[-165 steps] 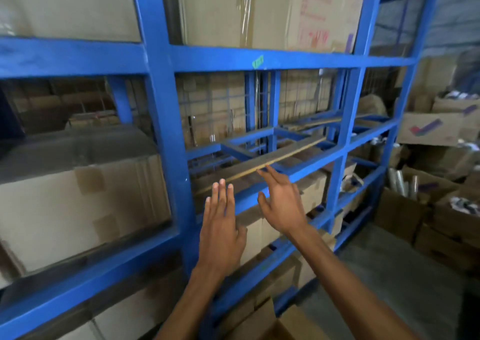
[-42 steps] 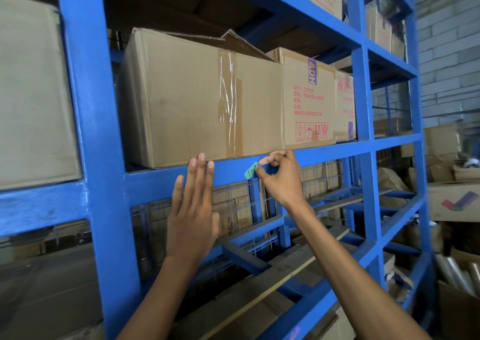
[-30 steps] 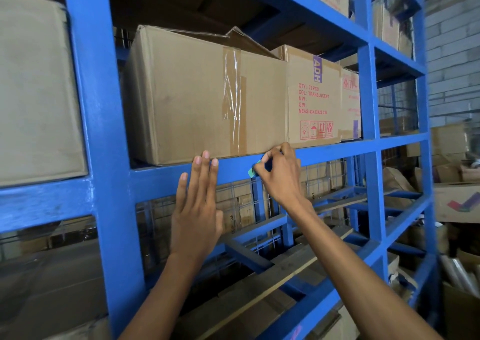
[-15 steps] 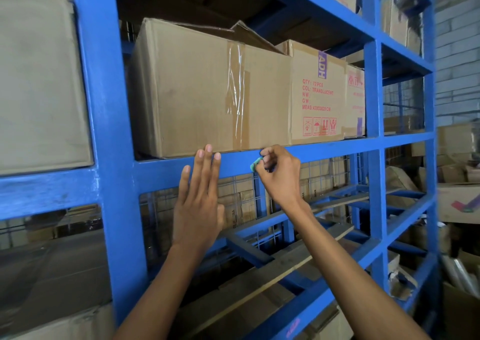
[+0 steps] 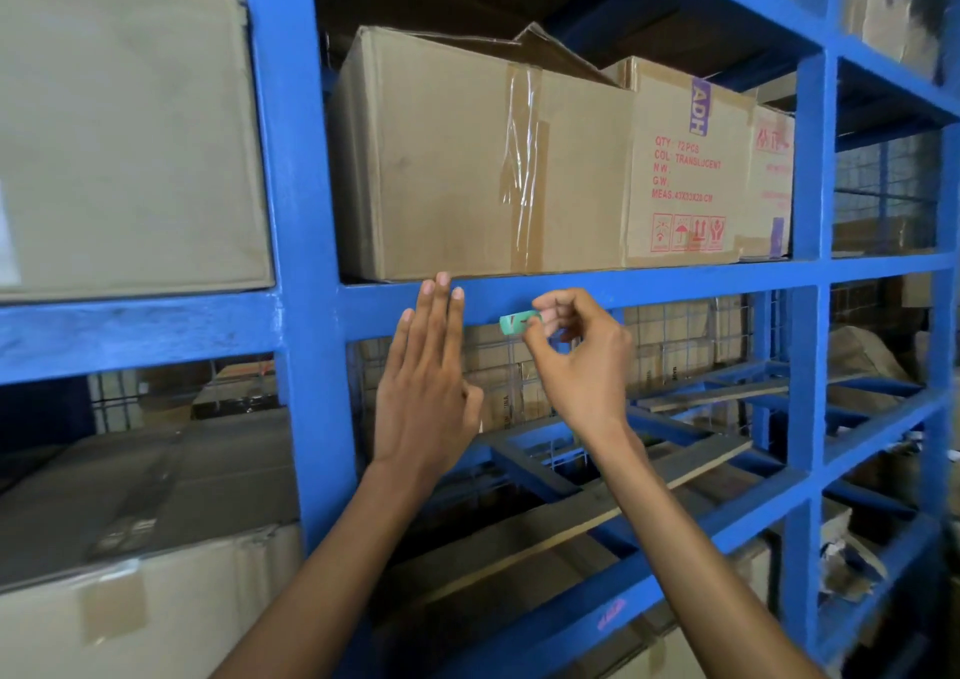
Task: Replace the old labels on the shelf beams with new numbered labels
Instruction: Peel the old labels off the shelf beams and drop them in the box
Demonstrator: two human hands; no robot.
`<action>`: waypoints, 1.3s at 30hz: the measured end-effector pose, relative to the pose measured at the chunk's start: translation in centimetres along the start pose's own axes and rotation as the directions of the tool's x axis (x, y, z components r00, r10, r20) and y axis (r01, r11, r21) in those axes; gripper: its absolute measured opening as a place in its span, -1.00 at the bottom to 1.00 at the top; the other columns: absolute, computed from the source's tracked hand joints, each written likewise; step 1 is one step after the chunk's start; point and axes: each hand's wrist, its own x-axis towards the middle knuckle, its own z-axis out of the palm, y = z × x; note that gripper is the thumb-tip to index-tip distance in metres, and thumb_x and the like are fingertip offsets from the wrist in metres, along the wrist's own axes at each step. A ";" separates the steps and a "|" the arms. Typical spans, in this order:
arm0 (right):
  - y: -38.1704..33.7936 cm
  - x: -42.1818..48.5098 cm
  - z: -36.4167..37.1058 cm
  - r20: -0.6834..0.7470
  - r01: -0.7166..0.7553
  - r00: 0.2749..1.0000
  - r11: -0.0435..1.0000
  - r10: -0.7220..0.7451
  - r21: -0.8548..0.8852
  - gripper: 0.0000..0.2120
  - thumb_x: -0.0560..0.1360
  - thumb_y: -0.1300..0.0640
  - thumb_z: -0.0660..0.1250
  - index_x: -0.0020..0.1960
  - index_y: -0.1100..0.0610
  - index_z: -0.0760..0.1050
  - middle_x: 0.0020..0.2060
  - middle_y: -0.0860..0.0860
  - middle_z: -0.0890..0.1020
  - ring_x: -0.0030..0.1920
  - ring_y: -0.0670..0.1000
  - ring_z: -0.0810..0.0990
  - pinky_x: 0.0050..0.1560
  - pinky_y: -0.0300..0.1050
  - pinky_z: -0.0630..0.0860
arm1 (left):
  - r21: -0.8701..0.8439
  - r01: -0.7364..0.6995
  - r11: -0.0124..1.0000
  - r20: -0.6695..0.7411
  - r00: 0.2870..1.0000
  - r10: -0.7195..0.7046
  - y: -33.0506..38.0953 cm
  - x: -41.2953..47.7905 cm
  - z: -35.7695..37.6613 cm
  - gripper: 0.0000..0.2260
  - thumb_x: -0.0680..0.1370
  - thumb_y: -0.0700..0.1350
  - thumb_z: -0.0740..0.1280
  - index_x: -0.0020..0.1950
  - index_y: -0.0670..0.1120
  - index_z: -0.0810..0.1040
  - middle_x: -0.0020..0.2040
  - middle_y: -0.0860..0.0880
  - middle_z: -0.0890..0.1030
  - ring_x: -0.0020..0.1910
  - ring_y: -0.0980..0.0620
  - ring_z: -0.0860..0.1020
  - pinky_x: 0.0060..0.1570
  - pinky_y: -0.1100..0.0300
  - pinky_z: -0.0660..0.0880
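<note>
The small green label [image 5: 517, 322] sits at the front face of the blue shelf beam [image 5: 701, 291], pinched at its right end between the thumb and fingers of your right hand [image 5: 582, 361], while your left hand [image 5: 423, 392] lies flat just left of it, fingers pressed together against the beam below a taped cardboard box [image 5: 467, 159].

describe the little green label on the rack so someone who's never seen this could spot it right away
Find the blue shelf beam running under the taped cardboard box. On its front face, pinched in the right hand, is the green label. It is the only green thing on the blue rack.
</note>
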 end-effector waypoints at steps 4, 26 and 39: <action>-1.2 -0.8 1.8 0.039 -0.068 0.997 0.996 0.065 0.065 -0.87 0.44 0.32 0.44 -0.07 0.12 0.63 -0.27 -0.04 0.65 -0.27 -0.15 0.56 -0.19 -0.45 0.47 | 0.008 0.083 0.997 0.020 0.996 -0.083 -2.1 -2.6 -1.8 -0.14 0.51 -0.05 0.30 0.69 -0.20 -0.08 0.71 -0.17 -0.13 0.70 -0.12 -0.14 0.68 -0.11 -0.02; 3.5 -19.9 3.9 0.350 -0.467 0.833 0.884 0.429 0.027 -0.85 0.48 0.27 0.46 -0.13 0.04 0.58 -0.28 -0.09 0.63 -0.20 -0.13 0.61 -0.10 -0.27 0.53 | 0.005 0.286 0.958 0.145 0.948 -0.283 -2.1 -20.6 0.7 -0.10 0.48 0.01 0.35 0.69 -0.22 -0.03 0.71 -0.21 -0.05 0.70 -0.16 -0.12 0.67 -0.06 -0.17; 8.8 -46.8 -2.9 0.347 -0.761 0.552 0.628 0.758 -0.161 -0.79 0.50 0.31 0.47 -0.14 0.00 0.58 -0.25 -0.03 0.69 -0.25 0.00 0.70 -0.20 -0.23 0.60 | -0.077 0.292 0.953 0.516 0.830 -0.212 2.8 -42.8 8.3 -0.10 0.51 -0.06 0.37 0.68 -0.26 -0.07 0.70 -0.28 -0.11 0.67 -0.18 -0.22 0.67 -0.07 -0.20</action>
